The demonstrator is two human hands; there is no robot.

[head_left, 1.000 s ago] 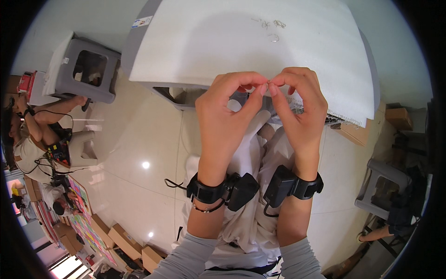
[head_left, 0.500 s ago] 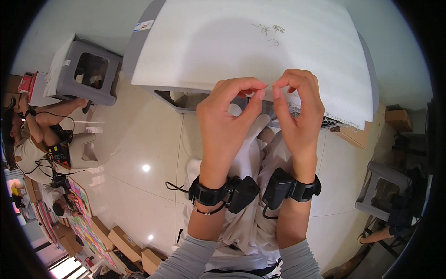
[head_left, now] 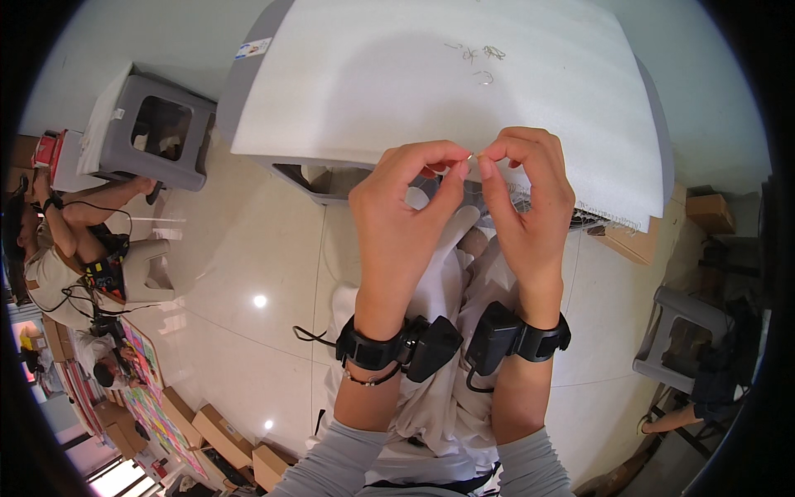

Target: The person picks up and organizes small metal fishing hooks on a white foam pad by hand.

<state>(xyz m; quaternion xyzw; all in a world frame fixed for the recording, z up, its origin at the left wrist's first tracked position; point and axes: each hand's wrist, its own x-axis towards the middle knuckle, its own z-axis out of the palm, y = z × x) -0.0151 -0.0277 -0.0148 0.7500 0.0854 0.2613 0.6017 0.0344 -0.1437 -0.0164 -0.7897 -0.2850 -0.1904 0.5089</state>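
Observation:
Both hands meet over the near edge of a white-covered table (head_left: pixel 315 108), fingertips almost touching. Between the thumb and forefinger of my left hand (head_left: pixel 402 203) a tiny shiny piece (head_left: pixel 471 156) shows; it is too small to name. My right hand (head_left: pixel 534 190) is closed in a pinch right beside it, and its fingertips hide whatever they grip. Farther back on the cover lie a small tangle of thin, gold-coloured wire-like bits (head_left: pixel 494 53) and a curved shiny bit (head_left: pixel 485 79). Many thin wire-like strands (head_left: pixel 609 219) hang in a row from the near right edge.
A grey stool (head_left: pixel 153 132) stands at the left, near a seated person (head_left: pixel 62 257). Another grey stool (head_left: pixel 675 335) is at the right. Cardboard boxes (head_left: pixel 224 435) line the lower left, with one more box (head_left: pixel 710 213) at the far right. My legs are under my forearms.
My right fingertips have shifted slightly, and a shiny glint now shows at my left fingertips. Both hands keep their pinch in nearly the same place.

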